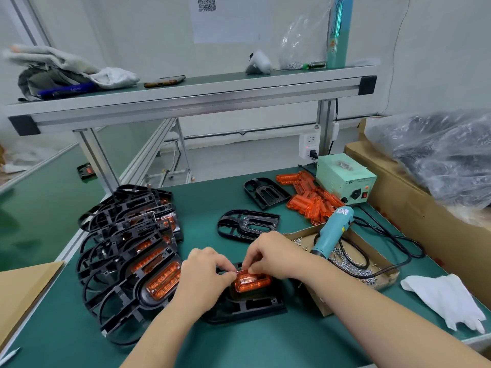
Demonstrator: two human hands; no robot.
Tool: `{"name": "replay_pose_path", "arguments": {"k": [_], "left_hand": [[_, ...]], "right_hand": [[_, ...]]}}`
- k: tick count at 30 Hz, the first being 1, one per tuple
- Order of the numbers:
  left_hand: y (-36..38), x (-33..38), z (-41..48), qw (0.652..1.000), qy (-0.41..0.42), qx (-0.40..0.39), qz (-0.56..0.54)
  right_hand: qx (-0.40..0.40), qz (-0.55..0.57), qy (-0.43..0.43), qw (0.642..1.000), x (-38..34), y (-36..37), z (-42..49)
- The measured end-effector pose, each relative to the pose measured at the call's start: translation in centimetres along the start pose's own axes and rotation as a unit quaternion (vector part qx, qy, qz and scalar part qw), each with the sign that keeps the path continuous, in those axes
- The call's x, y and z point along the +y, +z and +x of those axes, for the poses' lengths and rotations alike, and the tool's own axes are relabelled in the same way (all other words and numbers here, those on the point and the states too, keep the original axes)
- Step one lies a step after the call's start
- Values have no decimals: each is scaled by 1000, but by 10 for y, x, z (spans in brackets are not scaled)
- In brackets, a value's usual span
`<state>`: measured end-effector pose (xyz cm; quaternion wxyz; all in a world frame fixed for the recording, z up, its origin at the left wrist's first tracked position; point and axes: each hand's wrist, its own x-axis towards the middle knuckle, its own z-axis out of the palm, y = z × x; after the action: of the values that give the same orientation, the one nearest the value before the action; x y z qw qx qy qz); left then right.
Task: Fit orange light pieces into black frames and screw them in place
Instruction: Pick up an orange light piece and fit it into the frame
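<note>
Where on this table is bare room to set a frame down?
Bare mat lies along the near edge, in front of the stacked frames, and between that stack and the empty frame. The right is crowded: screw box, screwdriver, orange pieces.

Left hand and right hand pinch at the far edge of the orange light piece, so that edge and anything between the fingertips is covered and too small to call; the left wrist also hides the near-left part of the black frame. The stack of fitted frames overlaps itself, rear ones mostly buried behind the front ones. The plastic bag of dark parts at right is blurred and cut by the edge, the sheet with the QR code is cropped at the top, and print on the power supply past "LED" is unreadable.
</note>
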<state>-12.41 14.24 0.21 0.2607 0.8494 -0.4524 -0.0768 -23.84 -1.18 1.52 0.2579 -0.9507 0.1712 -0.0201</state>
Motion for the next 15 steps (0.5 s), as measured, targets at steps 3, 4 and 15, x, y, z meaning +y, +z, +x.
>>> {"name": "replay_pose_path", "arguments": {"k": [3, 4, 15], "left_hand": [[5, 3, -2, 1000, 11, -8, 21], [7, 5, -2, 999, 16, -13, 36], [19, 8, -3, 986, 58, -36, 151]], "right_hand": [[15, -63, -24, 998, -4, 2, -2], [19, -87, -31, 996, -5, 4, -3], [170, -30, 21, 985, 8, -11, -19]]}}
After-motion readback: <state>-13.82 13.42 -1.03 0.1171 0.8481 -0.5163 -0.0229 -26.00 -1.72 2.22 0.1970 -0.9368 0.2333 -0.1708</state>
